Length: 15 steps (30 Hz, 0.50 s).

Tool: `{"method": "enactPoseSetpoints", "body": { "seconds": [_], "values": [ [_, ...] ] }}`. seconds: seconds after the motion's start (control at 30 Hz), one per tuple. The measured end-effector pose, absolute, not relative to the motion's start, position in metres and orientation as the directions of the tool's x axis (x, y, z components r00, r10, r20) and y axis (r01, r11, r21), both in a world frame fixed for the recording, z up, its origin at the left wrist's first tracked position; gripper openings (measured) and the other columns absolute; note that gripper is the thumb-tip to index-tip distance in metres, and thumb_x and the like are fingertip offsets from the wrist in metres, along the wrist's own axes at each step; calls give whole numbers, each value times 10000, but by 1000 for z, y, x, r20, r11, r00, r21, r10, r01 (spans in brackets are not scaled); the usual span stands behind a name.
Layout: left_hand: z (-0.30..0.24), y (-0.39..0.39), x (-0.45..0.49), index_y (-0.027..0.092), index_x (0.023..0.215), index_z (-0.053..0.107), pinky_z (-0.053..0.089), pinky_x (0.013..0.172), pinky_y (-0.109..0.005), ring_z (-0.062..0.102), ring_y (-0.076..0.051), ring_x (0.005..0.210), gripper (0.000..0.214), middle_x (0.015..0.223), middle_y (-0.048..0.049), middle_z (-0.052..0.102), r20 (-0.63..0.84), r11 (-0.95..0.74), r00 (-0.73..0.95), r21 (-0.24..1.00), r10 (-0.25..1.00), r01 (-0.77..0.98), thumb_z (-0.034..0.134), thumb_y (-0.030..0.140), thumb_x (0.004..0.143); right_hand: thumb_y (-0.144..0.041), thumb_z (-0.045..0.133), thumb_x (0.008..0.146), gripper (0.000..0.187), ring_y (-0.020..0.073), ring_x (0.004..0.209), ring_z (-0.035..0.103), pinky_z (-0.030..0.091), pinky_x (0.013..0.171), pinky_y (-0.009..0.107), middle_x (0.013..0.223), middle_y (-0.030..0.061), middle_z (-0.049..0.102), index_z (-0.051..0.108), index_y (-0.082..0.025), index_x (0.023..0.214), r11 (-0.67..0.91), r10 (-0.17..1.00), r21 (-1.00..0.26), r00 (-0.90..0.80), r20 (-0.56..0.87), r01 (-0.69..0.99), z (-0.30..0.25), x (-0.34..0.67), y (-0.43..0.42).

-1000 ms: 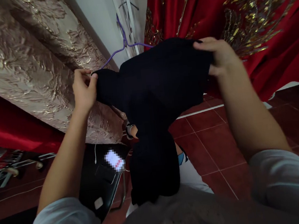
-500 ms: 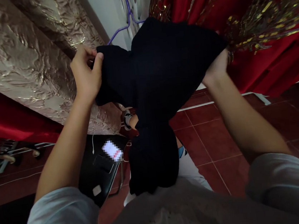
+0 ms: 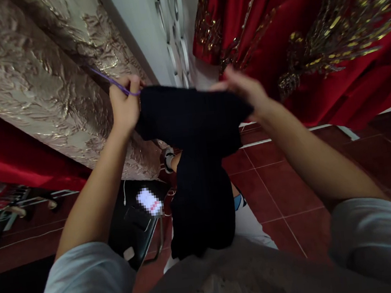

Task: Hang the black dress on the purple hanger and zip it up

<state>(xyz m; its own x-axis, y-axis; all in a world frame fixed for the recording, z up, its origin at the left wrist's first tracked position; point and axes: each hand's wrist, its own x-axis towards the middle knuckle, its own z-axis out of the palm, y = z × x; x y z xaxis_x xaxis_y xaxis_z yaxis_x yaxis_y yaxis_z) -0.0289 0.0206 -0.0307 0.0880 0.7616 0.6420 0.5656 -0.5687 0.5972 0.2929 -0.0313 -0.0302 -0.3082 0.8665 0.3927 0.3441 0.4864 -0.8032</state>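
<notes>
A black cloth garment stretches between my hands and hangs down over my lap; its exact kind is not clear. My left hand pinches its upper left corner together with a thin purple hanger, which sticks out up and to the left. Part of the hanger is hidden by the hand and the cloth. At the garment's upper right end is my right hand, blurred, fingers stretched out and apart, its palm against the cloth edge.
A textured gold-beige fabric hangs at the left. Red sequined cloth hangs at the right, before a white rack rail. Below left, a black seat carries a lit phone and a small white case.
The purple hanger has swung from above the garment to the left of my left hand. My right hand has moved left and up, and the cloth's upper part is lower and narrower.
</notes>
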Motion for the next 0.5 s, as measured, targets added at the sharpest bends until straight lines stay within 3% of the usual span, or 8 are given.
{"method": "enactPoseSetpoints", "body": {
  "seconds": [0.07, 0.13, 0.23, 0.3, 0.4, 0.5],
  "values": [
    [-32, 0, -21, 180, 936, 659, 462, 951, -388, 625, -197, 966, 486, 903, -36, 644, 671, -613, 133, 556, 730, 561, 438, 589, 1080, -713, 574, 908, 651, 336, 1231, 627, 537, 1041, 536, 1280, 120, 666, 651, -258, 1367, 574, 776, -746, -514, 365, 337, -62, 289, -31],
    [-28, -20, -8, 241, 959, 696, 446, 1058, -477, 631, -268, 1087, 573, 1020, -71, 678, 707, -689, 230, 474, 669, 549, 389, 721, 1024, -507, 760, 815, 784, 363, 1387, 507, 427, 1171, 562, 1485, 144, 527, 509, -252, 1513, 688, 697, -617, -583, 417, 381, -89, 280, -30],
    [-16, -42, 20, 280, 1111, 706, 363, 1188, -539, 569, -310, 1270, 711, 1236, -89, 648, 755, -804, 378, 320, 536, 501, 223, 790, 999, -348, 810, 730, 1115, 383, 1551, 271, 271, 1264, 590, 1681, 151, 242, 200, -258, 1659, 770, 638, -429, -570, 517, 473, -112, 258, -28],
    [-9, -51, 41, 290, 1238, 663, 386, 1204, -509, 530, -298, 1355, 782, 1366, -82, 590, 772, -872, 444, 282, 454, 400, 115, 792, 993, -367, 800, 730, 1202, 380, 1591, 160, 192, 1286, 612, 1716, 134, 135, 64, -263, 1675, 786, 608, -351, -532, 589, 509, -117, 243, -25],
    [-8, -61, 69, 323, 1330, 575, 470, 1163, -420, 500, -241, 1428, 641, 1451, -34, 548, 779, -906, 463, 365, 424, 215, 133, 691, 1048, -414, 735, 778, 1128, 371, 1588, 166, 139, 1291, 641, 1678, 128, 234, 52, -274, 1665, 781, 572, -293, -443, 690, 552, -117, 233, -17],
    [-15, -62, 76, 325, 1326, 565, 488, 1156, -391, 535, -224, 1411, 295, 1425, -4, 594, 753, -839, 373, 515, 542, 178, 466, 421, 1064, -395, 679, 806, 940, 380, 1492, 348, 274, 1245, 633, 1549, 143, 415, 218, -287, 1618, 780, 554, -281, -409, 725, 559, -112, 245, -12]
  ]
}}
